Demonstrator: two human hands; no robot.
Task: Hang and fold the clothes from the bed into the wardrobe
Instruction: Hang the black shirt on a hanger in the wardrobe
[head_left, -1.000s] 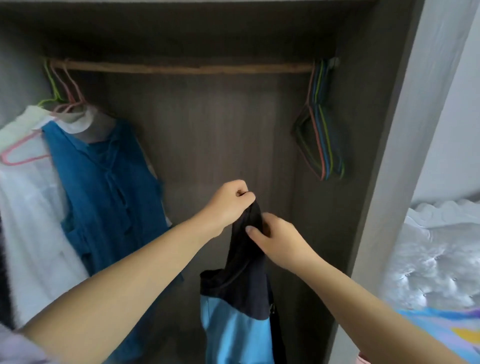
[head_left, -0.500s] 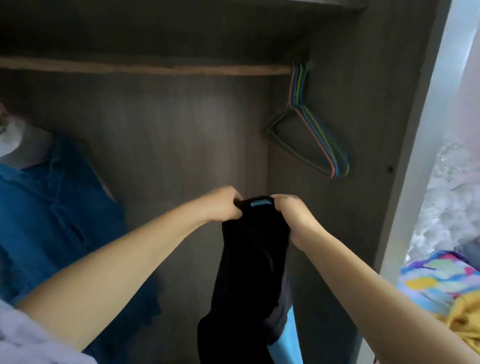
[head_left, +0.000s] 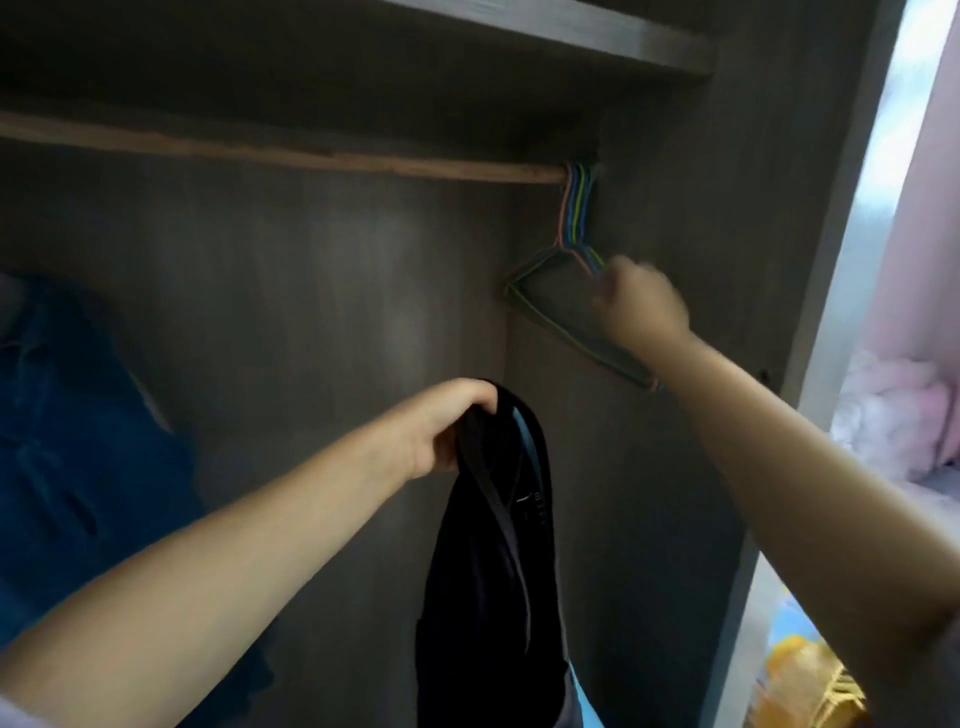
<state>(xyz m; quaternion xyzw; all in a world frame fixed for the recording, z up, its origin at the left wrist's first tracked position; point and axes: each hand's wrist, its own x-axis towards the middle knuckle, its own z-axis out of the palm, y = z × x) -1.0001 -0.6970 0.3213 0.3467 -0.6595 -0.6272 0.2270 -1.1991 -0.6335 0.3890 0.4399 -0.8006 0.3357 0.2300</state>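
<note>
My left hand (head_left: 441, 426) grips the top of a black garment (head_left: 493, 571) with a light blue trim, which hangs straight down inside the wardrobe. My right hand (head_left: 641, 306) is raised at the right wall, its fingers curled at the shoulder of a bunch of several coloured wire hangers (head_left: 566, 291). The hangers hang from the right end of the wooden rail (head_left: 291, 153). The blur hides how firmly the fingers hold a hanger.
A blue garment (head_left: 78, 441) hangs at the left of the wardrobe. A shelf (head_left: 597, 31) runs above the rail. The wardrobe's side panel (head_left: 810, 260) stands at the right, with the bed's white and pink bedding (head_left: 898, 415) and a yellow cloth (head_left: 800, 680) beyond it.
My right hand let go of the black garment and rose up and right to the hangers. My left hand now holds the garment alone. The view turned right.
</note>
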